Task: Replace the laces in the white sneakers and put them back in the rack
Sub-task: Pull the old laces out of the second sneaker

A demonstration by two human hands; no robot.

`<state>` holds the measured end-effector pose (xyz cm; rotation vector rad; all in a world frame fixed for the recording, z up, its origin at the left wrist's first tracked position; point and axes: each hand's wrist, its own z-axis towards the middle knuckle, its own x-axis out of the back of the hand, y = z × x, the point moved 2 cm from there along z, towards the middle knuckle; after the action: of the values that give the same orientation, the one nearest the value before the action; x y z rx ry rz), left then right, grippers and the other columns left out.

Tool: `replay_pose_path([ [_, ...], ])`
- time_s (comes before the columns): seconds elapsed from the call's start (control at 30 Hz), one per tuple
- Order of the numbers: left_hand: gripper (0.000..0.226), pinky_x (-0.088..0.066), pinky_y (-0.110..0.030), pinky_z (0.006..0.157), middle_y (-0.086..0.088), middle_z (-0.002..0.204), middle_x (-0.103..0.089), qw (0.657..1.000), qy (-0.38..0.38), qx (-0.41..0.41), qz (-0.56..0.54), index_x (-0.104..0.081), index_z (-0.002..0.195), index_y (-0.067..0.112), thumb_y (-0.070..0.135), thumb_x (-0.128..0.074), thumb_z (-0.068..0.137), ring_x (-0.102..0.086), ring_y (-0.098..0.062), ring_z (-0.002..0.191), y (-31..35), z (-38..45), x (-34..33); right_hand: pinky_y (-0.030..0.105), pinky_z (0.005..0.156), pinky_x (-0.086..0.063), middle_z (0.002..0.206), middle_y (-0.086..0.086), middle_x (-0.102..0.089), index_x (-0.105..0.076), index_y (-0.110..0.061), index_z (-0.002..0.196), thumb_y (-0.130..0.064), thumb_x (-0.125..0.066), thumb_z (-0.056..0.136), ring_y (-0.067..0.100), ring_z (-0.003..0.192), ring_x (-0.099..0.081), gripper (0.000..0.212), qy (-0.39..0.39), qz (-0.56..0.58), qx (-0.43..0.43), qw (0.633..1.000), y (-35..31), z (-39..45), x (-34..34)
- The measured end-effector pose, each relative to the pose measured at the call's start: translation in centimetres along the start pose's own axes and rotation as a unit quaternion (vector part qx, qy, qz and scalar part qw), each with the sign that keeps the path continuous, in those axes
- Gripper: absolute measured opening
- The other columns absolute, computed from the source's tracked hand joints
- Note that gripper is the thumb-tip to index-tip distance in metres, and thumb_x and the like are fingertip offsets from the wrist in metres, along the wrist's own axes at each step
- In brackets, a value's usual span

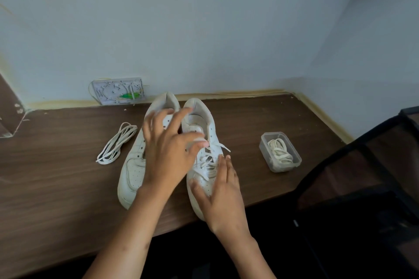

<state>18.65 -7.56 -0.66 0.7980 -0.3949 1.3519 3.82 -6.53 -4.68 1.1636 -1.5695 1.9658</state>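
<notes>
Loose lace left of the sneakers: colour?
White loose lace, clearest in the head view against the brown table.

Dark wood table (pixel 260 120) bearing two white sneakers (pixel 132 165), loose laces (pixel 116 142), lace-filled plastic tub (pixel 280 152).

Lighting dim, cool, diffuse; source not in view, possibly from upper left. Wall (pixel 204 29) evenly lit, grey-blue cast. Shadows soft, weak on table (pixel 56 176). No glare. Zone below table edge near black, detail lost. Left hand (pixel 169 154) motion-blurred at fingertips. Wide-angle bowing of wall corner and table edge toward frame margins. Overall softness, mild compression smear.
</notes>
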Motion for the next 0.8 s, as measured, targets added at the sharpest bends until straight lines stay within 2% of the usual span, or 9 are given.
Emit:
replay_pose_path([
  [0.1,0.004,-0.024,-0.05,0.11,0.009,0.119,-0.066,1.0,0.007,-0.02,0.014,-0.076,0.077,0.031,0.031,-0.081,0.076,-0.049,-0.026,0.116,0.3,-0.4,-0.9,0.028,0.122,-0.006,0.164,0.008,0.002,0.001,-0.014,0.156,-0.06,-0.044,0.094,0.016,0.15,0.003,0.09,-0.005,0.002,-0.002,1.0,-0.1,0.0,0.0],
  [0.17,0.007,-0.024,-0.047,0.111,0.009,0.113,-0.067,0.998,0.057,-0.017,0.019,-0.074,0.083,0.025,0.025,-0.068,0.088,-0.053,-0.023,0.113,0.6,-0.3,-0.8,0.027,0.122,-0.006,0.164,0.007,0.003,0.001,-0.014,0.156,-0.06,-0.044,0.095,0.016,0.15,0.003,0.09,-0.004,0.002,-0.002,1.0,-0.1,-0.1,0.0],
  [0.23,0.014,-0.028,-0.044,0.109,0.003,0.109,-0.066,0.991,0.131,0.028,-0.013,-0.068,0.092,0.016,0.02,-0.056,0.096,-0.055,-0.02,0.107,0.8,0.0,0.1,0.027,0.122,-0.006,0.164,0.006,0.004,0.002,-0.014,0.156,-0.06,-0.044,0.094,0.016,0.15,0.003,0.09,-0.004,0.002,-0.003,1.0,-0.1,-0.1,0.1],
  [0.3,0.015,-0.036,-0.042,0.097,-0.006,0.105,-0.064,0.966,0.221,0.11,-0.077,-0.063,0.096,0.006,0.012,-0.049,0.099,-0.054,-0.022,0.1,0.3,0.4,1.6,0.028,0.122,-0.006,0.164,0.005,0.004,0.003,-0.015,0.156,-0.061,-0.044,0.094,0.015,0.15,0.004,0.09,-0.006,0.002,-0.007,1.0,0.0,-0.2,0.1],
  [0.37,0.015,-0.033,-0.033,0.087,-0.01,0.102,-0.062,0.941,0.272,0.17,-0.109,-0.061,0.096,0.004,0.013,-0.049,0.1,-0.053,-0.025,0.096,-0.9,0.9,3.1,0.028,0.122,-0.007,0.164,0.003,0.005,0.003,-0.016,0.156,-0.062,-0.044,0.094,0.014,0.15,0.004,0.091,-0.008,0.001,-0.014,1.0,0.0,-0.1,0.1],
  [0.5,0.008,-0.026,-0.027,0.089,0.001,0.11,-0.062,0.965,0.166,0.192,-0.068,-0.066,0.097,0.019,0.024,-0.066,0.09,-0.051,-0.024,0.105,-3.4,0.7,3.2,0.028,0.122,-0.009,0.164,0.0,0.002,-0.001,-0.018,0.157,-0.066,-0.045,0.091,0.012,0.15,0.003,0.093,-0.011,0.026,-0.01,1.0,0.1,-0.1,0.1],
  [0.6,0.025,-0.031,-0.035,0.092,-0.002,0.114,-0.061,0.976,0.098,0.18,-0.07,-0.066,0.106,0.019,0.011,-0.071,0.083,-0.047,-0.025,0.108,-3.6,-0.1,2.4,0.025,0.117,-0.021,0.158,-0.007,-0.025,-0.025,-0.025,0.153,-0.069,-0.048,0.087,0.009,0.146,-0.018,0.083,0.018,0.117,-0.035,0.992,0.1,0.1,0.8],
  [0.7,0.026,-0.041,-0.041,0.089,0.001,0.111,-0.063,0.982,0.055,0.153,-0.099,-0.068,0.107,0.02,0.011,-0.071,0.083,-0.052,-0.023,0.101,-2.9,-0.6,2.2,0.032,0.1,-0.047,0.127,-0.014,-0.05,-0.05,-0.039,0.133,-0.061,-0.048,0.093,0.006,0.118,-0.052,0.046,0.104,0.142,-0.015,0.984,0.3,1.0,1.8],
  [0.8,0.022,-0.044,-0.039,0.085,0.006,0.105,-0.066,0.989,0.001,0.105,-0.108,-0.069,0.107,0.023,0.024,-0.072,0.085,-0.06,-0.022,0.095,-1.8,-1.6,1.8,0.034,0.083,-0.053,0.111,-0.016,-0.044,-0.057,-0.042,0.129,-0.041,-0.049,0.1,0.007,0.093,-0.058,0.029,0.176,0.079,0.058,0.98,-0.4,2.3,2.5],
])
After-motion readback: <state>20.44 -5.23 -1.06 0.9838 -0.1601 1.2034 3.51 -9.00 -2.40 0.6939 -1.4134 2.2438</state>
